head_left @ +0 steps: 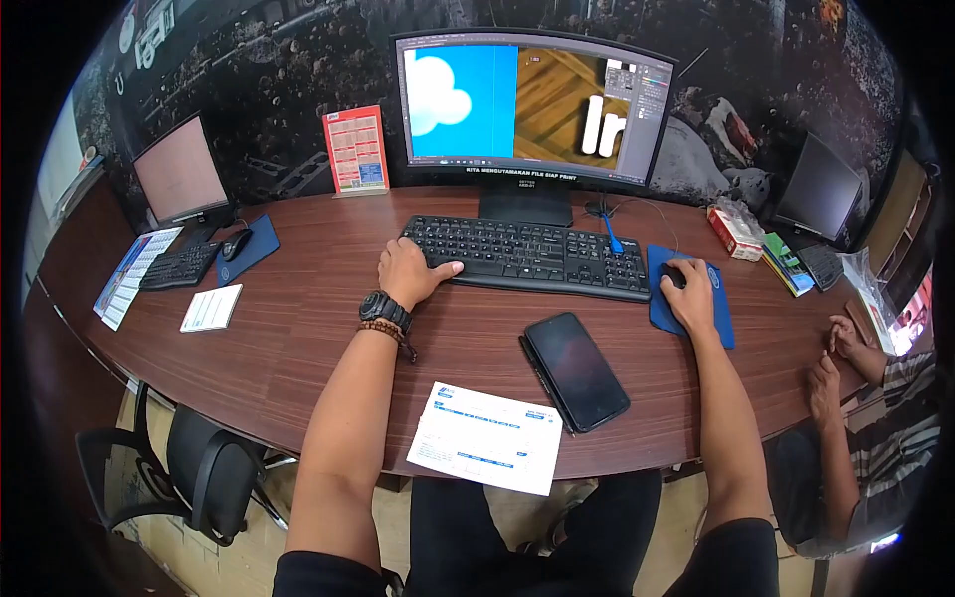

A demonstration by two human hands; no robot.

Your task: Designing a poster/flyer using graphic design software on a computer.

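Observation:
My left hand (407, 275) rests at the left end of a black keyboard (532, 255), its thumb stretched along the bottom row and its fingers on the left keys. Under my right hand (694, 292) is a black computer mouse (674, 277), partly covered by the fingers, on a blue mouse pad (718, 323). Behind the keyboard stands a curved monitor (477, 109), its screen showing image-editing software with a white cloud shape on blue and a wood-like picture. Between my forearms lie a dark smartphone (580, 370) and a white printed form (484, 435) overhanging the desk's front edge.
On the left are a second monitor (182, 171), keyboard (179, 267), mouse (236, 245) and paper pad (211, 308). A red desk calendar (355, 149) stands behind. Right: a red-and-white box (734, 234), another monitor (820, 184) and a seated person's hands (826, 383).

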